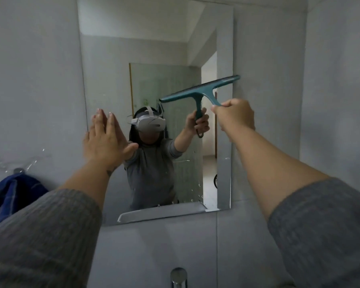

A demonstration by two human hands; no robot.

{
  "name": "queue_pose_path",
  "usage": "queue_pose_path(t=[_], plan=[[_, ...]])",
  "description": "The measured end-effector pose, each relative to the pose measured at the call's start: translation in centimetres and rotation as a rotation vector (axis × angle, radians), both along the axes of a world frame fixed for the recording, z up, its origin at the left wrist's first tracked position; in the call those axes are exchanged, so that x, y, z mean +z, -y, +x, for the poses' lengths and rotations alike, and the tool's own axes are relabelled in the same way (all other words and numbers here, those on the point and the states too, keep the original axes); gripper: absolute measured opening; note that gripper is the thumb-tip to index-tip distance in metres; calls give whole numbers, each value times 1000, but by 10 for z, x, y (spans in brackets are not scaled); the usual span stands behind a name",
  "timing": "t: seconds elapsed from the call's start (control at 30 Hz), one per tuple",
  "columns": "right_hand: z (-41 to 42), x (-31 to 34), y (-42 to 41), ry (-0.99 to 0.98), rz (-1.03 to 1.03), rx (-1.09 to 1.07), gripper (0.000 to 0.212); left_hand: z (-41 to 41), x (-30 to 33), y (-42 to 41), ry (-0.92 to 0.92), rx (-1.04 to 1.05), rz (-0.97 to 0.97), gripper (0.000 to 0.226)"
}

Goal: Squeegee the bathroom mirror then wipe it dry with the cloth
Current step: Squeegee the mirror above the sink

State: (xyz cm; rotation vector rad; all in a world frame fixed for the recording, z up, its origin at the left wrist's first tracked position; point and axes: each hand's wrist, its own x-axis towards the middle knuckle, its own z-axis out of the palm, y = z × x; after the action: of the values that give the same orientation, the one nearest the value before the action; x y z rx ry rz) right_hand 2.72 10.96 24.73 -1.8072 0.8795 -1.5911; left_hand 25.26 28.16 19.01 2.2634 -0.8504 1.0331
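Observation:
A tall frameless mirror [146, 48] hangs on the grey tiled wall in front of me. My right hand [236, 115] grips the handle of a teal squeegee [200, 90], whose blade lies tilted against the mirror's right half, its right end past the mirror's edge. My left hand [104, 140] is flat and open, fingers together, pressed on the glass near the mirror's left edge. A blue checked cloth [10, 196] hangs from a hook on the wall at the lower left, away from both hands. Small water drops dot the mirror's lower right.
A chrome tap [178, 277] rises at the bottom centre below the mirror. A metal hook [18, 170] holds the cloth, with torn clear film [13, 161] stuck to the wall beside it. The mirror reflects me and an open doorway.

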Motion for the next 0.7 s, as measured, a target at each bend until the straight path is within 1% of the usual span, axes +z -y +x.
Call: queue_pose_path(t=[0.17,0.23,0.33,0.5,0.6,0.7], plan=[[21,-28,-20,228,148,136,14,0,0,-2,-7,-21,14,110],[32,-38,-28,315,204,160,18,0,1,-3,-7,-29,17,109],[46,-49,-42,383,275,198,18,0,3,-4,-20,-29,16,102],[74,-64,-69,420,347,236,21,-4,11,-8,-10,-32,-44,75],[90,-72,-85,405,368,262,18,-7,15,-15,20,-46,-87,67],[100,-76,-99,348,336,261,17,-7,17,-22,36,-48,-69,62]])
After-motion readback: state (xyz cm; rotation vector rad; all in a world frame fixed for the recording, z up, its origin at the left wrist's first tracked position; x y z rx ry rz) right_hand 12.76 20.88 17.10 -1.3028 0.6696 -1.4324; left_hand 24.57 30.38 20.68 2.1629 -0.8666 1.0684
